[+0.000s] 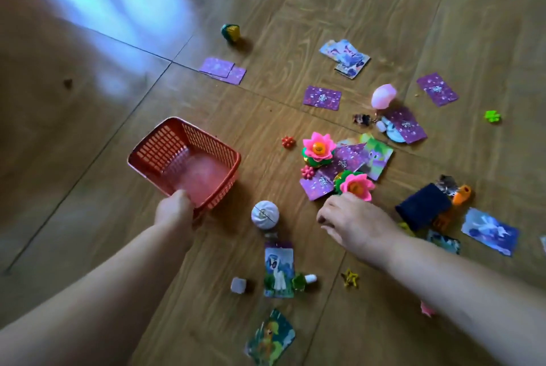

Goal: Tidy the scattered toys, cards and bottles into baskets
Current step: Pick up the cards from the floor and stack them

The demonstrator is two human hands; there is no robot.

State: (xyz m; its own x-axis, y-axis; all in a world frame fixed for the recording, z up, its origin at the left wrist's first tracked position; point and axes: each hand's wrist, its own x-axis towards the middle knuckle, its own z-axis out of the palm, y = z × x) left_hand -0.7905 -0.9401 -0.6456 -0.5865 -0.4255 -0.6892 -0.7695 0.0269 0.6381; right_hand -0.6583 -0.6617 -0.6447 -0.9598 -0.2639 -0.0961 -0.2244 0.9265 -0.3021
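An empty red plastic basket (159, 147) sits on the wooden floor at centre left. My left hand (174, 212) grips its near rim. My right hand (354, 222) reaches over the scattered pile, its fingers curled down beside the nearer pink lotus toy (356, 185); whether they hold anything is hidden. A second pink lotus toy (319, 148) stands just beyond it, on purple cards (348, 159). A white round toy (265, 214) lies between my hands.
Purple and picture cards lie all over the floor, such as one at centre (322, 97) and a pony card (279, 272) near me. A pink egg (382, 96), a dark blue pouch (424, 210), a green-yellow toy (231, 32) and small trinkets are spread about.
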